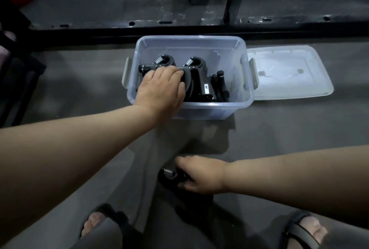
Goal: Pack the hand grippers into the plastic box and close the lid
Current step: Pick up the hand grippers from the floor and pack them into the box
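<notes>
The plastic box (191,107) stands open on the dark floor (289,129), and its lid (289,73) lies flat on the floor just beside its right wall. Several black hand grippers (199,81) are packed inside the box, close together. The left hand (161,87) reaches over the near rim into the box and rests on the grippers at the left side; its fingers are bent over one of them, but I cannot tell if they really grasp it. Nearer to the person, the right hand (201,175) is on the floor and holds one more black hand gripper (169,177), with the fingers curled around its handle. Two feet in dark sandals (303,230) are at the bottom edge.
</notes>
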A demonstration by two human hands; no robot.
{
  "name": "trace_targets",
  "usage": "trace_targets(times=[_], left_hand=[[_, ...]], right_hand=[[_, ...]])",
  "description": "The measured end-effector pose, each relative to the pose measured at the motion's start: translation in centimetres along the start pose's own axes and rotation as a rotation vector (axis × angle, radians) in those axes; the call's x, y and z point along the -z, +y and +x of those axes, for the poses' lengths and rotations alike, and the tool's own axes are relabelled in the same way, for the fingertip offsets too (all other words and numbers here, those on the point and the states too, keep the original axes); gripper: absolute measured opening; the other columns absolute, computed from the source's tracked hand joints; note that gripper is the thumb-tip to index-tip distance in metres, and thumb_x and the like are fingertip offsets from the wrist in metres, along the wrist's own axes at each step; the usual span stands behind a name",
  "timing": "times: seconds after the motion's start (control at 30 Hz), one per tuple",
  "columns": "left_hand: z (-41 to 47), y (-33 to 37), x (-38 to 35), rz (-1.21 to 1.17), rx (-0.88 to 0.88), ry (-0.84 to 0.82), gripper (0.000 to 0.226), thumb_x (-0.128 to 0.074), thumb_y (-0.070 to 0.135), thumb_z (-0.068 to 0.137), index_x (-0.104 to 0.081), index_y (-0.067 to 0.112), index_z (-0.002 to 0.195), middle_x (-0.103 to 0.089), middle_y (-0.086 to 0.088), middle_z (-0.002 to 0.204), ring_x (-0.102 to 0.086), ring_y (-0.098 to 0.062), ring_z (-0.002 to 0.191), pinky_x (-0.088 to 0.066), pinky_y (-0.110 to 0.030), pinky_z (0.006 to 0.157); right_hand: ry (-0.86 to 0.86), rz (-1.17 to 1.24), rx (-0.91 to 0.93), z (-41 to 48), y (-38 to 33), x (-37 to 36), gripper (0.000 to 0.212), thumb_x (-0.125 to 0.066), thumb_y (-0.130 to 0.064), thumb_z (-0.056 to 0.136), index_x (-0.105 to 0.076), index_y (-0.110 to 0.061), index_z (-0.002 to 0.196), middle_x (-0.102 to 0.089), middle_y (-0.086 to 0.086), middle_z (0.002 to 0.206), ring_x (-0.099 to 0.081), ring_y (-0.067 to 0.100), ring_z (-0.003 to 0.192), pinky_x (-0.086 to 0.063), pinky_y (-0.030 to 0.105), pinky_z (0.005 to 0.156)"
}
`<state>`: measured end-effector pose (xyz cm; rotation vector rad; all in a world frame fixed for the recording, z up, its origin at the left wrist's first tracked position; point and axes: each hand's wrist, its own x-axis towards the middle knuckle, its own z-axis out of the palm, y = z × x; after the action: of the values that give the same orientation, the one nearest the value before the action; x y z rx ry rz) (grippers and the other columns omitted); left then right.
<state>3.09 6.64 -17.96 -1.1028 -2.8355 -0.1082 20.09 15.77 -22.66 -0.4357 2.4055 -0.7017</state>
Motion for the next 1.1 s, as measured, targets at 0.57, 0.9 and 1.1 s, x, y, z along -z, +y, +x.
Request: trace_targets(times=[0.57, 0.9, 1.1], left_hand=[[5.0, 2.0, -0.2, -0.390, 0.033, 0.005, 0.054, -0.022, 0.039, 0.091, -0.057, 0.012, 0.123, -0.060, -0.008, 0.116, -0.054, -0.031, 0.110, -0.039, -0.046, 0.099], [5.8, 2.2, -1.2, -0.548, 0.082, -0.010, 0.049, -0.030, 0.033, 0.093, -0.049, 0.017, 0.135, -0.060, -0.008, 0.119, -0.052, -0.030, 0.113, -0.040, -0.045, 0.098], [5.8, 2.6, 0.3, -0.816, 0.144, -0.011, 0.030, -0.033, 0.040, 0.088, -0.057, 0.022, 0.088, -0.061, -0.006, 0.098, -0.054, -0.029, 0.099, -0.043, -0.048, 0.089]], right_hand=[[0.982, 0.733, -0.197, -3.3, 8.3, 21.3, 0.025, -0.071, -0.010, 0.085, -0.047, -0.008, 0.089, -0.052, 0.017, 0.058, -0.052, 0.027, 0.035, -0.048, 0.036, 0.039], [0.662, 0.688, -0.305, 1.9, 7.4, 22.5, 0.024, -0.067, -0.023, 0.088, -0.057, -0.002, 0.095, -0.057, 0.014, 0.063, -0.055, 0.021, 0.040, -0.048, 0.029, 0.043], [0.616, 0.615, -0.206, 2.1, 5.8, 22.4, 0.050, -0.069, -0.043, 0.086, -0.054, 0.002, 0.100, -0.064, 0.019, 0.069, -0.067, 0.033, 0.054, -0.057, 0.039, 0.050]])
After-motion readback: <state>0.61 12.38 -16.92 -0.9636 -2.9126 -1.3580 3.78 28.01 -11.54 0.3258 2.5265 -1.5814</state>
